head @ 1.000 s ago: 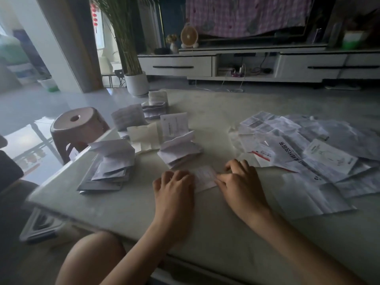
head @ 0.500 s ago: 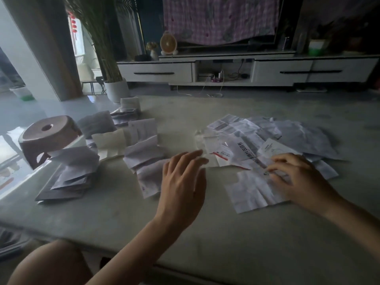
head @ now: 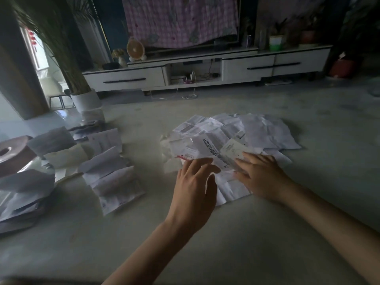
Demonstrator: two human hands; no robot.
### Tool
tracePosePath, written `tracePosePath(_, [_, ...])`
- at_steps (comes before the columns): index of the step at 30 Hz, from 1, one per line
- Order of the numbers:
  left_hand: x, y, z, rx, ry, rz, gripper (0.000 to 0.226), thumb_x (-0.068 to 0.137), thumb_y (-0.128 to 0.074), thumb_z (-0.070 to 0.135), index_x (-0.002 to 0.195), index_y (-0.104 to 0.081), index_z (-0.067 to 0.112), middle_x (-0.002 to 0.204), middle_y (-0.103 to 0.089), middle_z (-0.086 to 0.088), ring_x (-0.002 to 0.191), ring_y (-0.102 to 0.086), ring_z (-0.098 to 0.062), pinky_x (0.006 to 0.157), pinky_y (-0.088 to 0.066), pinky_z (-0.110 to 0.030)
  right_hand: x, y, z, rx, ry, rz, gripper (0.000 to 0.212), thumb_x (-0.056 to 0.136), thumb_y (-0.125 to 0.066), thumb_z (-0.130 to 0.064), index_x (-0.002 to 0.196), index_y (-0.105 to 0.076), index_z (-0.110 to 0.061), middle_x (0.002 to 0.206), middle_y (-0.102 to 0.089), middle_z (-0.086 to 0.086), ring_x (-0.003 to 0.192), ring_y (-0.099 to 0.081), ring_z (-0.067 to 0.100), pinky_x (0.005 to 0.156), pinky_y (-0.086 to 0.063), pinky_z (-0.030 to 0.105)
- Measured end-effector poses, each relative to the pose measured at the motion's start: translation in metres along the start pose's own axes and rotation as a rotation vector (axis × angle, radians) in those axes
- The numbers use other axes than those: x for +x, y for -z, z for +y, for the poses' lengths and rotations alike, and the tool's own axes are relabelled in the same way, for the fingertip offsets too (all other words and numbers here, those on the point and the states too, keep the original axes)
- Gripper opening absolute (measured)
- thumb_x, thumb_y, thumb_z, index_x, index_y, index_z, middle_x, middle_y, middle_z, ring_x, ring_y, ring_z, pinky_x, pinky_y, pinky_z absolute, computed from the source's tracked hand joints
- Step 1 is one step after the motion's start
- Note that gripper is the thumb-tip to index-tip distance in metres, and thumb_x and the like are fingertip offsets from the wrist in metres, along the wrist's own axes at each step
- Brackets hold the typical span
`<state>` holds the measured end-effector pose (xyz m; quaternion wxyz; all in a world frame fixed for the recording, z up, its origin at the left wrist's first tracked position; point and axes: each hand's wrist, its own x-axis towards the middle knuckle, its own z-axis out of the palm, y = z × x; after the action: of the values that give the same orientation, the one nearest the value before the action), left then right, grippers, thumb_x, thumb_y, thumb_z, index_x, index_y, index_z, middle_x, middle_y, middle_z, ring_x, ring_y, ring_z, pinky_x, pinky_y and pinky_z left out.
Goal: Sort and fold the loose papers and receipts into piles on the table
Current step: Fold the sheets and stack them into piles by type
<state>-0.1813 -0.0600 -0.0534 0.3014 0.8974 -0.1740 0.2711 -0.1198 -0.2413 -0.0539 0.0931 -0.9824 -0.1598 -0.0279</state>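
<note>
Your left hand hovers open, fingers spread, over the near edge of the loose heap of white crumpled papers and receipts, holding nothing. Your right hand lies flat on that heap, fingers extended; whether it pinches a slip is blurred and I cannot tell. Left of them, the stack of folded white papers rests on the pale stone table, well apart from the heap.

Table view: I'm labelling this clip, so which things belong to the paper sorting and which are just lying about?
Job:
loose papers
folded piles
left hand
right hand
table

Lying about:
stool
plant pot
fan
TV cabinet
checked cloth
</note>
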Motion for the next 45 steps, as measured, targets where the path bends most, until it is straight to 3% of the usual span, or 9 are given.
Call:
tracePosePath(8, [0.002, -0.001, -0.002, -0.053, 0.063, -0.030, 0.025, 0.086, -0.046, 0.019, 0.097, -0.068, 0.019, 0.115, -0.062, 0.002, 0.110, -0.053, -0.013, 0.092, -0.041, -0.026, 0.001, -0.005, -0.001, 0.052, 0.054, 0.249, 0.027, 0.095, -0.043, -0.030, 0.100, -0.063, -0.014, 0.109, -0.063, 0.008, 0.098, -0.058, 0.029, 0.084, -0.043, 0.038])
tracePosePath(11, [0.001, -0.001, -0.002, -0.062, 0.073, -0.023, 0.028, 0.087, -0.042, 0.025, 0.097, -0.068, 0.019, 0.114, -0.063, 0.003, 0.109, -0.053, -0.011, 0.093, -0.040, -0.023, 0.003, -0.006, -0.004, 0.219, -0.028, 0.445, 0.032, 0.086, -0.037, -0.029, 0.058, -0.044, -0.017, 0.070, -0.064, 0.015, 0.063, -0.051, 0.030, 0.062, -0.033, 0.033])
tracePosePath(16, [0.000, -0.001, -0.001, -0.060, 0.101, -0.049, 0.025, 0.084, -0.047, 0.019, 0.098, -0.068, 0.019, 0.116, -0.062, 0.003, 0.111, -0.053, -0.012, 0.093, -0.036, -0.020, 0.004, -0.012, -0.009, 0.190, -0.229, 0.325, 0.047, 0.085, -0.060, -0.042, 0.115, -0.053, -0.006, 0.117, -0.056, 0.012, 0.107, -0.053, 0.032, 0.090, -0.039, 0.040])
tracePosePath(21, [-0.002, 0.000, 0.000, -0.062, 0.115, -0.049, 0.028, 0.084, -0.045, 0.020, 0.100, -0.068, 0.020, 0.118, -0.061, 0.006, 0.113, -0.050, -0.008, 0.094, -0.032, -0.016, 0.007, -0.012, -0.011, 0.145, -0.298, 0.328, 0.058, 0.082, -0.062, -0.041, 0.128, -0.040, -0.014, 0.119, -0.062, 0.009, 0.110, -0.057, 0.028, 0.090, -0.034, 0.038])
tracePosePath(27, [-0.005, 0.025, -0.012, -0.026, 0.065, 0.024, 0.023, 0.081, -0.051, 0.013, 0.097, -0.068, 0.017, 0.108, -0.061, 0.007, 0.104, -0.050, -0.006, 0.090, -0.032, -0.007, 0.004, -0.007, -0.008, 0.493, -0.298, 0.538, 0.027, 0.083, -0.059, -0.005, 0.110, -0.058, -0.007, 0.084, -0.067, 0.003, 0.088, -0.064, 0.029, 0.079, -0.045, 0.033])
tracePosePath(31, [-0.017, 0.064, -0.042, 0.096, 0.126, 0.104, 0.035, 0.081, -0.042, 0.030, 0.098, -0.067, 0.012, 0.107, -0.065, -0.004, 0.101, -0.057, -0.019, 0.087, -0.044, -0.028, 0.007, -0.004, -0.012, 0.460, -0.294, 0.437, 0.044, 0.084, -0.064, -0.031, 0.119, -0.054, -0.006, 0.112, -0.064, 0.012, 0.105, -0.059, 0.029, 0.084, -0.041, 0.031])
tracePosePath(35, [-0.027, 0.101, -0.074, 0.241, 0.161, 0.135, 0.038, 0.081, -0.042, 0.027, 0.102, -0.067, 0.006, 0.107, -0.066, -0.013, 0.101, -0.051, -0.022, 0.086, -0.037, -0.026, 0.007, -0.014, -0.021, 0.129, -0.322, 0.328, 0.058, 0.078, -0.067, -0.047, 0.120, -0.050, -0.010, 0.115, -0.062, 0.009, 0.110, -0.055, 0.029, 0.088, -0.037, 0.039])
tracePosePath(42, [-0.053, 0.121, -0.103, 0.342, 0.238, 0.119, 0.058, 0.085, -0.037, 0.041, 0.130, -0.049, 0.005, 0.132, -0.053, -0.015, 0.122, -0.045, -0.031, 0.098, -0.033, -0.041, 0.011, -0.014, -0.029, 0.482, -0.368, 0.550, 0.024, 0.077, -0.065, -0.006, 0.101, -0.064, -0.008, 0.102, -0.070, 0.012, 0.097, -0.063, 0.033, 0.083, -0.046, 0.039])
tracePosePath(45, [-0.060, 0.127, -0.108, 0.270, 0.314, 0.221, 0.050, 0.088, -0.044, 0.031, 0.130, -0.049, 0.003, 0.127, -0.055, -0.019, 0.117, -0.048, -0.034, 0.095, -0.038, -0.046, 0.009, 0.002, -0.042, 0.583, -0.240, 0.751, 0.015, 0.080, -0.055, 0.001, 0.091, -0.066, 0.000, 0.092, -0.069, 0.016, 0.085, -0.064, 0.028, 0.067, -0.041, 0.025])
